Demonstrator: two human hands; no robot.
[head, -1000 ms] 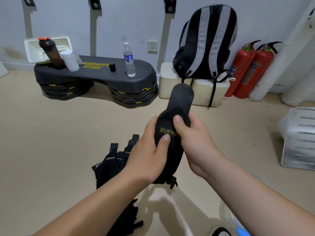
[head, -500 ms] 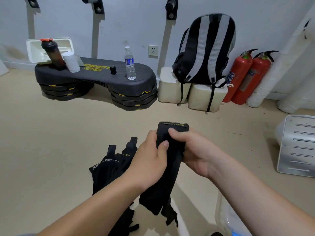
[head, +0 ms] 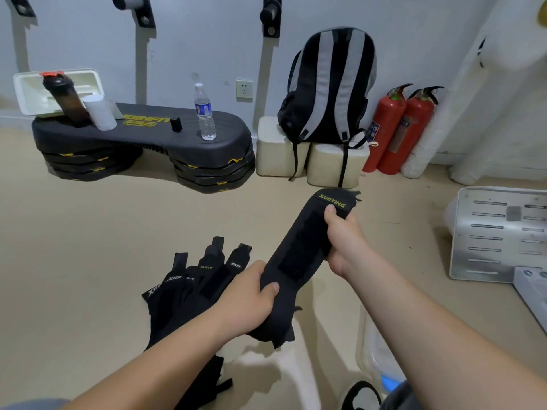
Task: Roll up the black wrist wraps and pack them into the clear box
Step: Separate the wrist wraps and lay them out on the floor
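Note:
A black wrist wrap [head: 299, 255] with yellow lettering is stretched flat in the air between both hands. My left hand [head: 251, 294] grips its near end. My right hand [head: 343, 238] grips it close to its far, lettered end. Below and to the left, a pile of several black wrist wraps [head: 189, 291] lies on the beige floor. The clear box [head: 370, 353] sits low on the right, mostly hidden behind my right forearm.
A black step platform [head: 154, 134] with a water bottle [head: 204, 113], a shaker and a white cup stands at the back. A striped backpack [head: 331, 87] rests on white blocks beside two red fire extinguishers [head: 396, 128]. A grey metal panel [head: 497, 232] lies at right.
The hands were together on the folded wrap. They have moved apart, the right up and rightward, the left down, and the wrap is now pulled out straight between them.

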